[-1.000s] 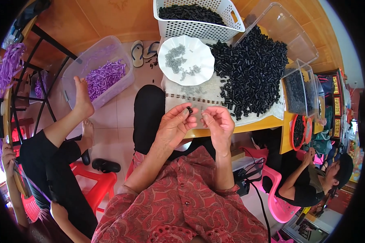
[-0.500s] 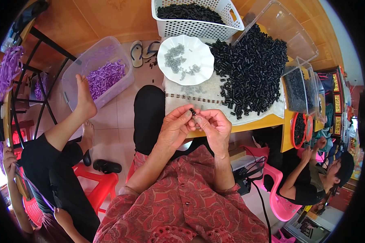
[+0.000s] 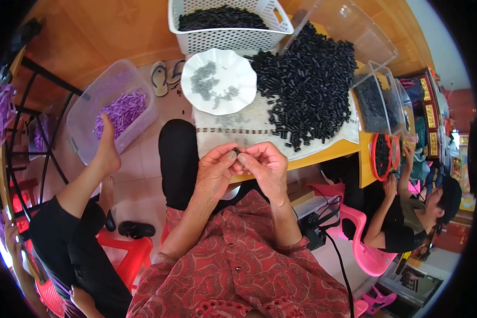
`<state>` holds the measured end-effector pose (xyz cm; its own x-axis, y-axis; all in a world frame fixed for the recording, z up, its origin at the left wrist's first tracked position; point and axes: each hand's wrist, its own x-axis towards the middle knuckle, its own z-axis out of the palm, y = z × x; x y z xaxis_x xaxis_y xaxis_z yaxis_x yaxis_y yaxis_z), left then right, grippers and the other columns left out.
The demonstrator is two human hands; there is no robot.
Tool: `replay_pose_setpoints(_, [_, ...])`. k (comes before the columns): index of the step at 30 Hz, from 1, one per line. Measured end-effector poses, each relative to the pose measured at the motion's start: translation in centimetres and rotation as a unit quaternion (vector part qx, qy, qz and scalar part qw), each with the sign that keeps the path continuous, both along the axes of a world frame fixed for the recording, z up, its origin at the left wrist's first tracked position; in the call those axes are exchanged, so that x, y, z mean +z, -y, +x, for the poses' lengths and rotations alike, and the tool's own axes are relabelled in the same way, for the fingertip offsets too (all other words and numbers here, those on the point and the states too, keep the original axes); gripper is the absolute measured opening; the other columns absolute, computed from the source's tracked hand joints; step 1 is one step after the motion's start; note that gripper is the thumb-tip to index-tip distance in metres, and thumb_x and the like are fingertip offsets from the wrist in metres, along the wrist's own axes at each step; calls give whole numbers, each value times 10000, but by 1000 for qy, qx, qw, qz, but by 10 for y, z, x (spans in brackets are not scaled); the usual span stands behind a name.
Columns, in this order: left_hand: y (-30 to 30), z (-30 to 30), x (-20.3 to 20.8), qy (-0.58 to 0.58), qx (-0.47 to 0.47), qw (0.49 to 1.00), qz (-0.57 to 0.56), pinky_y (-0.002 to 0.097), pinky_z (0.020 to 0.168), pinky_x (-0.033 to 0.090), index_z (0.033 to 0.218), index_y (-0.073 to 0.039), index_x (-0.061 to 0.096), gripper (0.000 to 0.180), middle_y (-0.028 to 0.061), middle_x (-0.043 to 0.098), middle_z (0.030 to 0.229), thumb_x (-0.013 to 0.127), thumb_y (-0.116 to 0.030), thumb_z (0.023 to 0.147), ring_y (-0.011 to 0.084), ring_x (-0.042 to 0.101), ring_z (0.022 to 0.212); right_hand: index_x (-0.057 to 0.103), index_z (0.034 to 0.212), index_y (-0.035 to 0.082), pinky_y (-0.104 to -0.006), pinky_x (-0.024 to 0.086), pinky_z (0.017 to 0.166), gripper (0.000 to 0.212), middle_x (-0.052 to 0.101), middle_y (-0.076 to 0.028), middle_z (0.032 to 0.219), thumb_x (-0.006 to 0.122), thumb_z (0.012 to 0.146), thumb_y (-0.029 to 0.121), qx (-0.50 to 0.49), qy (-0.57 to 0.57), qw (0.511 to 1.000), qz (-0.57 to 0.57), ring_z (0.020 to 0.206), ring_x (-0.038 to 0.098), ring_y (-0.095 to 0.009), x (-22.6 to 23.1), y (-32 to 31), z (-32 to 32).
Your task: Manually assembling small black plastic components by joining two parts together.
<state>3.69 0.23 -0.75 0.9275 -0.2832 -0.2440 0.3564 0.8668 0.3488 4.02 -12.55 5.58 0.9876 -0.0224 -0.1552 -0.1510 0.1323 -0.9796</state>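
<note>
My left hand (image 3: 215, 170) and my right hand (image 3: 266, 167) meet fingertip to fingertip just above the near edge of the table. Between the fingertips sits a small dark piece (image 3: 237, 153), pinched by both hands. Just beyond them lies a large heap of short black tubes (image 3: 307, 90) on a pale cloth (image 3: 233, 130). A white scalloped plate (image 3: 219, 80) with small grey metal parts stands behind the hands.
A white slotted basket (image 3: 228, 32) of black tubes stands at the back. Clear bins (image 3: 379, 100) line the right. A clear tub of purple pieces (image 3: 114, 108) sits on the floor under another person's foot (image 3: 107, 148). A person in black (image 3: 408, 212) sits at lower right.
My two hands have drawn together from slightly apart, and their fingertips now touch around the small dark piece. The view has shifted a little.
</note>
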Motion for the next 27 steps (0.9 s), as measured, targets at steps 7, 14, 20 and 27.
replay_pose_setpoints(7, [4, -2, 9, -34, -16, 999, -17, 324, 734, 534, 1109, 9, 600, 198, 87, 645, 905, 536, -74, 942, 162, 612, 762, 554, 840, -22, -209, 508, 562, 117, 652, -70, 727, 671, 833, -26, -24, 62, 996, -53, 641, 618, -82, -9, 0, -4])
replay_pose_setpoints(14, [8, -5, 10, -43, -22, 998, -37, 330, 753, 529, 1107, 6, 603, 200, 89, 644, 936, 551, -78, 934, 169, 610, 785, 565, 812, -21, -214, 512, 539, 118, 640, -62, 702, 682, 827, -11, -32, 78, 992, -89, 625, 620, -80, -15, 5, -10])
replay_pose_setpoints(20, [9, -6, 4, -22, -40, 999, 16, 307, 706, 516, 1113, 3, 595, 212, 104, 640, 938, 576, -70, 915, 162, 592, 782, 588, 825, -33, -214, 525, 566, 83, 647, -60, 715, 659, 848, 3, -31, 61, 996, -65, 629, 622, -83, -15, 11, -17])
replay_pose_setpoints(27, [4, -2, 5, -54, -26, 998, 9, 302, 689, 529, 1105, 7, 606, 200, 130, 640, 964, 566, -40, 914, 161, 595, 752, 607, 930, -28, -236, 501, 532, 67, 655, -89, 748, 576, 896, 20, -70, 87, 963, -246, 614, 624, -114, -22, 32, -37])
